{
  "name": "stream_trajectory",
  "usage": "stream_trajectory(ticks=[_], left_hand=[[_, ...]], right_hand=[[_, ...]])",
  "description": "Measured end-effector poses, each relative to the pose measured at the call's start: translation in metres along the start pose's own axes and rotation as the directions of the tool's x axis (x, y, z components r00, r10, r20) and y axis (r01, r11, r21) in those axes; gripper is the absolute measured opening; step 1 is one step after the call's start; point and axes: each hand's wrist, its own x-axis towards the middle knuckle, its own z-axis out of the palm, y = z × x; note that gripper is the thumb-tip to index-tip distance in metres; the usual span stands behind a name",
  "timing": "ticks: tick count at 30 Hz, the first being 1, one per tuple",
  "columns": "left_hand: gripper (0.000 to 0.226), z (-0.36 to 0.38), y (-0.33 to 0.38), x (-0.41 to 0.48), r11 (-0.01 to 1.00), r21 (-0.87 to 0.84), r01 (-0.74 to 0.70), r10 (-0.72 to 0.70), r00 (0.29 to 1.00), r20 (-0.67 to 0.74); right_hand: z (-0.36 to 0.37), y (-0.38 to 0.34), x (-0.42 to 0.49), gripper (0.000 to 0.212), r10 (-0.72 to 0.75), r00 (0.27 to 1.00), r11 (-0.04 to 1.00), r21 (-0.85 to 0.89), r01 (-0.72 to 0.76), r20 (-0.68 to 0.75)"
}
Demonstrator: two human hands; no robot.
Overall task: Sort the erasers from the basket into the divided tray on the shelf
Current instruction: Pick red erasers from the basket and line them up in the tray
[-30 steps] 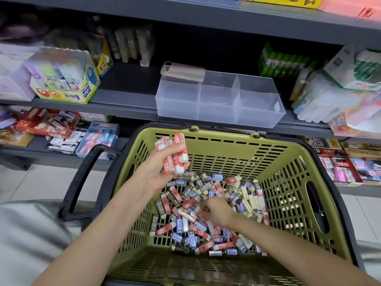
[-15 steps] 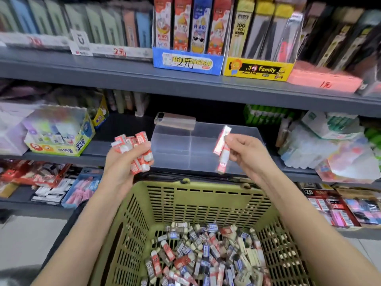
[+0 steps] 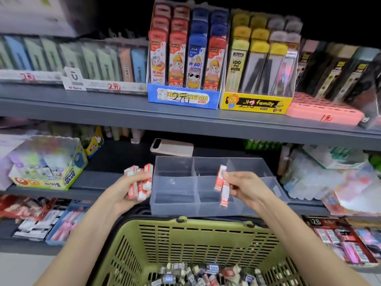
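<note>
A clear divided tray [image 3: 175, 193] stands on the grey middle shelf, and its compartments look bare. My left hand [image 3: 125, 190] grips a bunch of red-sleeved erasers [image 3: 140, 181] just left of the tray. Two red-sleeved erasers [image 3: 222, 187] are pinched in my right hand [image 3: 245, 187], hanging over the tray's middle front compartment. Below, the green basket [image 3: 195, 240] holds several more erasers [image 3: 198, 274] with red, blue and black sleeves.
A pink phone [image 3: 172, 147] lies behind the tray. A glue box [image 3: 46, 164] stands at the left of the same shelf, bagged goods [image 3: 329, 178] at the right. Pencil-lead display boxes [image 3: 185, 58] fill the shelf above. Stationery packs line the lower shelf.
Both hands rose out of the basket toward the shelf. My right hand picked up two erasers and now holds them over the tray. The view tilted upward.
</note>
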Motion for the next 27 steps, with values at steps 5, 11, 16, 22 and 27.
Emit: stream_trajectory(ticks=[5, 11, 16, 22, 27], left_hand=[[0.011, 0.005, -0.012, -0.011, 0.999, 0.026, 0.02, -0.02, 1.0, -0.007], [0.018, 0.019, -0.015, 0.003, 0.99, -0.062, -0.123, 0.121, 0.992, -0.045], [0.012, 0.021, -0.017, 0.003, 0.985, -0.034, -0.17, 0.172, 0.984, 0.05], [0.01, 0.017, -0.022, 0.005, 0.981, -0.041, -0.191, 0.194, 0.978, 0.072], [0.008, 0.013, -0.023, 0.005, 0.977, -0.038, -0.209, 0.211, 0.976, 0.06]], right_hand=[[-0.011, -0.002, -0.015, 0.017, 0.091, 0.996, 0.995, 0.047, -0.092, 0.023], [0.006, -0.042, 0.026, 0.019, -0.089, 0.977, 0.992, -0.104, 0.07, -0.193], [0.029, -0.033, 0.052, 0.029, -0.064, 0.982, 0.718, -0.692, -0.078, -0.178], [0.04, -0.023, 0.065, 0.028, -0.007, 0.993, 0.492, -0.865, -0.096, -0.114], [0.034, -0.02, 0.065, 0.022, 0.067, 0.991, 0.657, -0.742, -0.133, -0.118]])
